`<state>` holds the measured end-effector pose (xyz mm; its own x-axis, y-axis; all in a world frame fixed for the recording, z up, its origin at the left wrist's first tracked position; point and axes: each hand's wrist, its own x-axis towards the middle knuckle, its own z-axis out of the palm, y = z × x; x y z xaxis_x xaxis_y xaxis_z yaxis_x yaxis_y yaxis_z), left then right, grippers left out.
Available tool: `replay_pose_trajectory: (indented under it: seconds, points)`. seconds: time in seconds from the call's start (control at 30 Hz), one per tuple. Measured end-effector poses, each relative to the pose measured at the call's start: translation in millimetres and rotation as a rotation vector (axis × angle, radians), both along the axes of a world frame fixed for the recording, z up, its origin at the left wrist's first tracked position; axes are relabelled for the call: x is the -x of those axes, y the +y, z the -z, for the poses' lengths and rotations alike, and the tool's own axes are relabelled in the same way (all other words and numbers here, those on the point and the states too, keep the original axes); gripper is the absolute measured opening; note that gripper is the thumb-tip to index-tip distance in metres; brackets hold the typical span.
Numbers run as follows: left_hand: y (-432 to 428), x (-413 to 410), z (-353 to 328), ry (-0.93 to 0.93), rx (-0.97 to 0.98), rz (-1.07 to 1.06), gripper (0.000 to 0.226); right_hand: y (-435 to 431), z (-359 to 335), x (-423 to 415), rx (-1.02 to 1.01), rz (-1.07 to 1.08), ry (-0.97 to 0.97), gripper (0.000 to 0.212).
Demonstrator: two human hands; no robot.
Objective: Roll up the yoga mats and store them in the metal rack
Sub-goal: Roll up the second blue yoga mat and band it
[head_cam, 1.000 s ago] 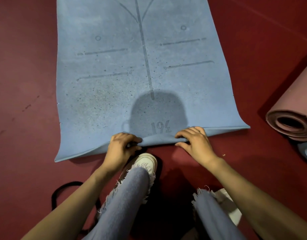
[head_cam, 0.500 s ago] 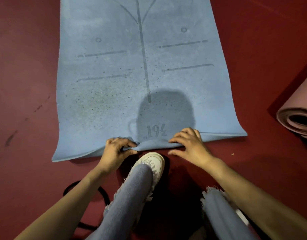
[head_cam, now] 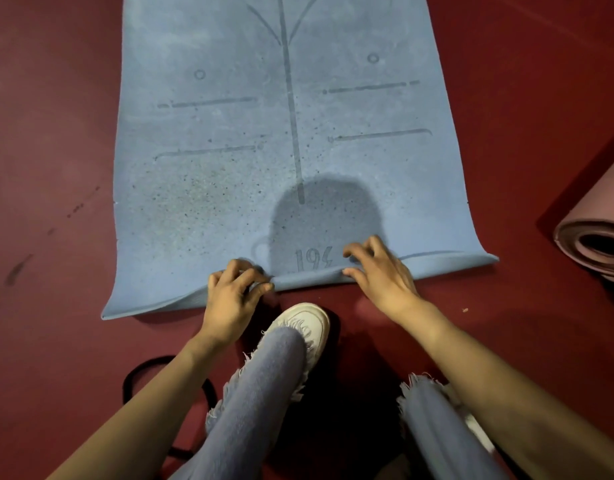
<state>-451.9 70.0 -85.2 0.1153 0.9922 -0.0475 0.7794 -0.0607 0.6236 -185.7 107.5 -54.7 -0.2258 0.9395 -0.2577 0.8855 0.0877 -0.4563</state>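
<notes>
The left hand (head_cam: pixel 234 299) and right hand (head_cam: pixel 383 277) pinch the curled near edge of a speckled blue yoga mat (head_cam: pixel 212 174). A rolled pink mat (head_cam: pixel 600 237) lies nearby.

Bare forearms (head_cam: pixel 506 386), pale blue jeans (head_cam: pixel 264 393) with frayed hems — and a white sneaker (head_cam: pixel 307 320).

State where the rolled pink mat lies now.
In the head view the rolled pink mat lies on the red floor at the right edge, apart from the blue mat's near right corner.
</notes>
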Motion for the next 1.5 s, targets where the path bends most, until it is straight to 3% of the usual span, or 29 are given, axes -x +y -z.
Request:
replay_pose_trajectory:
  seconds: [0.17, 0.33, 0.47, 0.63, 0.77, 1.0, 1.23, 1.33, 1.5]
  points:
    - [15.7, -3.5, -9.9, 0.185, -0.08, 0.051, 0.035, 13.1, -3.2, 5.3, 0.056, 0.065, -0.067, 0.016]
    - [19.8, 3.2, -7.5, 0.077, -0.088, 0.136, 0.051, 3.2, 8.2, 1.6, -0.354, -0.079, -0.136, 0.012]
    - [29.5, 9.2, -5.8, 0.025, -0.087, 0.21, 0.052, -4.8, 17.1, -7.8, -0.481, -0.194, -0.16, 0.018]
    - [34.9, 17.6, -0.3, 0.09, -0.239, 0.337, 0.042, -13.1, 20.1, -24.3, -0.438, -0.258, -0.087, 0.031]
    - [35.8, 18.7, 0.8, 0.118, -0.273, 0.389, 0.047, -8.4, 16.5, -24.8, -0.336, -0.186, -0.038, 0.032]
    - [20.7, 5.4, -2.3, 0.41, -0.375, 0.245, 0.042, 16.0, 1.1, -19.8, -0.176, -0.155, -0.015, 0.035]
    - [26.5, 5.0, -3.0, 0.371, -0.306, 0.223, 0.06, 32.1, -2.3, -20.2, -0.018, -0.113, 0.001, 0.025]
    - [39.4, 11.0, -1.7, 0.331, -0.327, 0.286, 0.055, 26.0, 3.9, -21.7, -0.16, -0.086, -0.006, 0.025]
    - [59.6, 15.8, -0.9, 0.159, -0.268, 0.307, 0.039, 15.9, 4.6, -13.4, -0.378, -0.061, -0.205, 0.028]
